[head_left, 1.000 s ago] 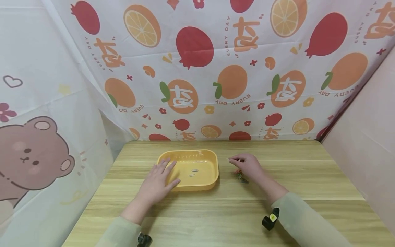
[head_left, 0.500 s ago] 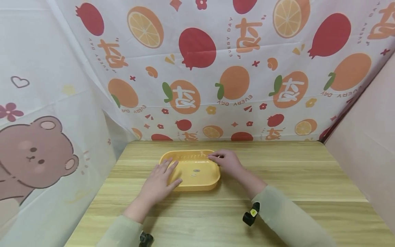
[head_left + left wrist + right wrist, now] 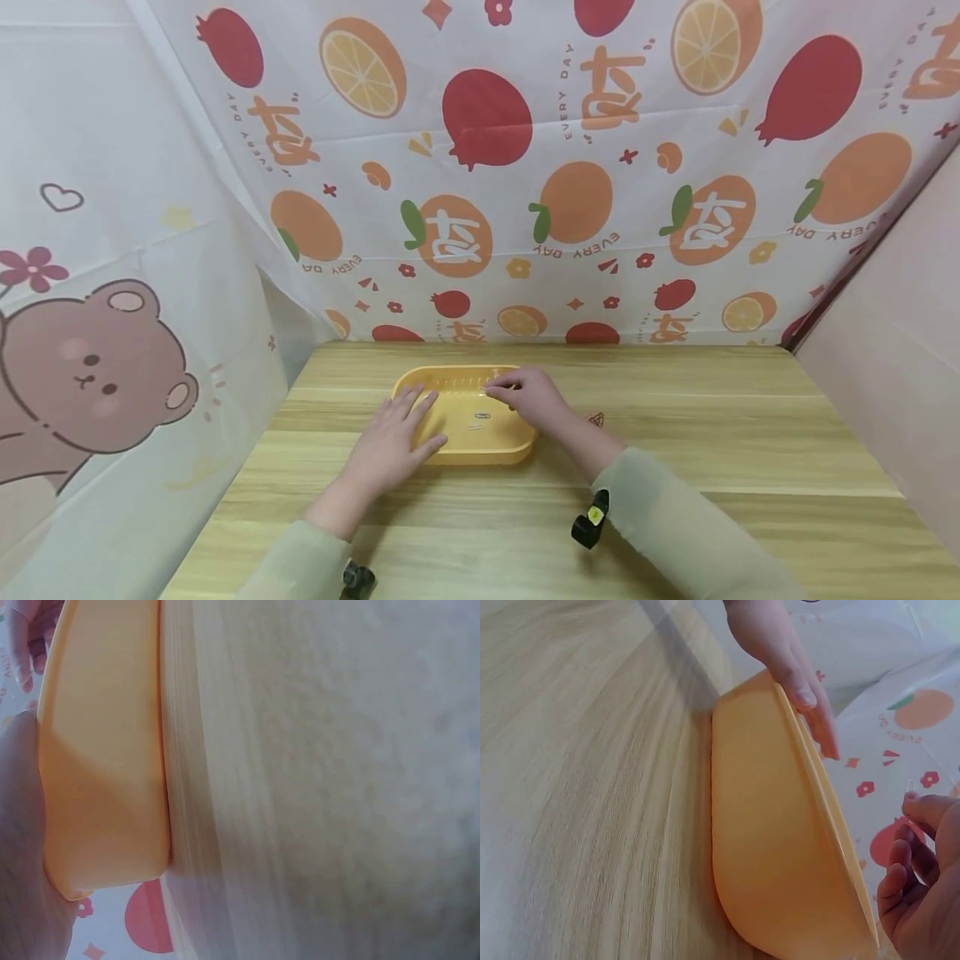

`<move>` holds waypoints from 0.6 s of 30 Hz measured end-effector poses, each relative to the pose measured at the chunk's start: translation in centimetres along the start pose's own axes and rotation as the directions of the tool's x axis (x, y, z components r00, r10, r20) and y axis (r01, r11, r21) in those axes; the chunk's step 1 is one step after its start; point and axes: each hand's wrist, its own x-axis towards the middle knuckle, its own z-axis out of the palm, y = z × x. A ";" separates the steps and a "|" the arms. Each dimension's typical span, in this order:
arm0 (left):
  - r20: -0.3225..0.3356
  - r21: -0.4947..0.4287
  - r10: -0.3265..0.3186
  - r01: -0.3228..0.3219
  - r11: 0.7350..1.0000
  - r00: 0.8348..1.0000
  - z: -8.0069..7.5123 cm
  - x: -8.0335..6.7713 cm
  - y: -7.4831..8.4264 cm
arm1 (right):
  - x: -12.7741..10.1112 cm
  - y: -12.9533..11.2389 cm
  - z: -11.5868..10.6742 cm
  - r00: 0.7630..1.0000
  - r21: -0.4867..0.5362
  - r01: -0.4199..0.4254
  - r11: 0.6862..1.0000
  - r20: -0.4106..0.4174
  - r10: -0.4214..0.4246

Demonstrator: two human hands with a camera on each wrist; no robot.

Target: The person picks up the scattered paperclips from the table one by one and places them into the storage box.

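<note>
A yellow plastic tray (image 3: 480, 457) sits on the wooden table. My left hand (image 3: 390, 442) rests over its left end, fingers spread and straight. Above the tray's right part, my right hand (image 3: 531, 395) pinches a small pale paper clip (image 3: 910, 786) between thumb and fingertip, its tip showing in the right wrist view. On the tray's floor lie a dark grey paper clip (image 3: 482, 416) and a whitish paper clip (image 3: 476, 427). Just right of the tray, some reddish paper clips (image 3: 596, 419) show past my right forearm, which hides part of that spot.
The wooden table (image 3: 675, 467) reaches back to a fruit-print cloth (image 3: 570, 200) hanging behind it. A white cloth with a printed bear (image 3: 97, 367) hangs on the left, and a plain pale cloth (image 3: 892, 358) on the right.
My right hand has moved left from beside the clip pile to over the tray, pinching the paper clip. The left hand has stayed on the tray. The head view has shifted slightly.
</note>
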 end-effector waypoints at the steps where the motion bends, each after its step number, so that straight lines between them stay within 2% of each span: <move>1: -0.002 -0.001 0.001 -0.001 1.000 1.000 0.0 0.0 0.0 | 0.1 0.0 0.2 1.000 -0.026 0.012 1.000 0.008 -0.012; 6: -0.011 -0.007 0.010 -0.010 1.000 1.000 0.1 0.0 0.0 | 0.3 -0.1 1.2 0.994 -0.140 0.091 0.986 0.066 -0.083; 11: -0.011 -0.007 0.015 -0.015 1.000 1.000 0.2 0.0 0.0 | 0.4 -0.3 2.3 0.987 -0.229 0.116 0.967 0.135 -0.086; 18: -0.014 -0.005 0.015 -0.015 1.000 1.000 0.0 0.0 0.0 | 0.9 -0.7 3.8 0.978 -0.436 0.154 0.887 0.193 -0.075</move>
